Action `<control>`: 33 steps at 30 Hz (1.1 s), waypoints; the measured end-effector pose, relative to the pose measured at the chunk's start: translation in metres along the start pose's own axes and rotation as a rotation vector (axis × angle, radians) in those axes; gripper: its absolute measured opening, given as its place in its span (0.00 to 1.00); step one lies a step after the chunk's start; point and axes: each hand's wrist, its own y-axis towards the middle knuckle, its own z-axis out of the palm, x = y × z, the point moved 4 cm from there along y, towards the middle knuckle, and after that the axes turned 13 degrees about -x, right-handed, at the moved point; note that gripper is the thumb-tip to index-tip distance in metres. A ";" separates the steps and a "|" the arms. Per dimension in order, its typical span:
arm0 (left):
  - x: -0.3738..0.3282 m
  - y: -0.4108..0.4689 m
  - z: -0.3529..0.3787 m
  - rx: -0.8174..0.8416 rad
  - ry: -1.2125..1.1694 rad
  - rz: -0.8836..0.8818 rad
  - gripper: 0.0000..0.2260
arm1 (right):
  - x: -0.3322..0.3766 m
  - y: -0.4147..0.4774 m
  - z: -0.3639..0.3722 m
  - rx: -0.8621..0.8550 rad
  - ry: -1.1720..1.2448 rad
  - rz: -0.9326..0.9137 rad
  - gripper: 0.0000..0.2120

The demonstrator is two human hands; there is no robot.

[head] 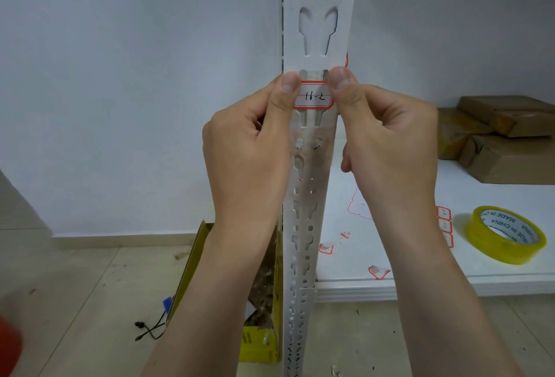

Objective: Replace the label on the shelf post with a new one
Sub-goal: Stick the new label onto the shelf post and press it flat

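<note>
A white slotted shelf post runs up the middle of the head view. On it sits a white label with a red border, handwritten "11-2", with a strip of clear tape over it. My left hand presses its thumb on the label's left edge. My right hand presses its thumb on the label's right edge. Both hands have their fingers curled around the post's sides. Below the label the post is stained with old glue.
A white shelf to the right holds a roll of yellowish tape, a sheet of red-bordered labels, torn label scraps and brown parcels. A yellow box of rubbish stands on the floor left of the post.
</note>
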 end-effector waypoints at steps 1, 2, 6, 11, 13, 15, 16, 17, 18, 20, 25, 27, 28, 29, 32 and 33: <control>0.000 0.000 0.000 -0.003 0.005 0.006 0.15 | -0.001 0.000 0.000 -0.009 0.000 0.001 0.10; -0.001 0.000 0.000 0.002 0.013 0.013 0.15 | -0.001 0.000 0.000 -0.018 -0.001 0.006 0.10; 0.001 0.001 0.000 0.019 0.015 0.009 0.15 | 0.000 0.000 0.001 -0.005 -0.054 -0.020 0.10; -0.001 0.002 0.001 0.084 -0.015 -0.001 0.13 | -0.003 0.001 0.000 -0.020 -0.040 -0.036 0.10; 0.001 0.002 0.001 0.098 -0.016 -0.011 0.14 | -0.003 0.001 0.000 -0.038 -0.031 -0.044 0.09; 0.003 0.004 0.001 0.103 -0.024 -0.014 0.15 | -0.005 0.000 0.000 -0.040 -0.027 -0.044 0.09; 0.004 0.006 0.000 0.107 -0.020 -0.008 0.15 | -0.005 0.000 0.000 -0.036 -0.017 -0.045 0.09; 0.006 0.007 0.000 0.118 -0.012 -0.001 0.16 | -0.006 0.000 -0.001 -0.027 -0.001 -0.048 0.08; 0.007 0.008 -0.001 0.134 -0.008 0.001 0.16 | -0.006 0.000 -0.001 -0.013 0.019 -0.052 0.07; 0.008 0.010 -0.002 0.171 -0.014 0.002 0.17 | -0.008 0.001 -0.002 0.030 0.047 -0.067 0.07; 0.008 0.010 -0.004 0.217 -0.024 0.017 0.16 | -0.010 0.002 -0.005 0.116 0.042 -0.124 0.10; 0.008 0.010 -0.004 0.220 -0.028 0.028 0.16 | -0.012 0.002 -0.006 0.131 0.045 -0.129 0.10; 0.008 0.011 -0.005 0.223 -0.033 0.039 0.16 | -0.012 0.002 -0.006 0.138 0.041 -0.140 0.11; 0.008 0.011 -0.005 0.229 -0.037 0.048 0.16 | -0.012 0.002 -0.006 0.147 0.025 -0.158 0.12; 0.006 0.012 -0.006 0.248 -0.026 0.095 0.16 | -0.012 0.002 -0.006 0.160 -0.016 -0.179 0.13; 0.005 0.012 -0.006 0.264 -0.026 0.108 0.16 | -0.011 0.001 -0.007 0.158 -0.026 -0.174 0.13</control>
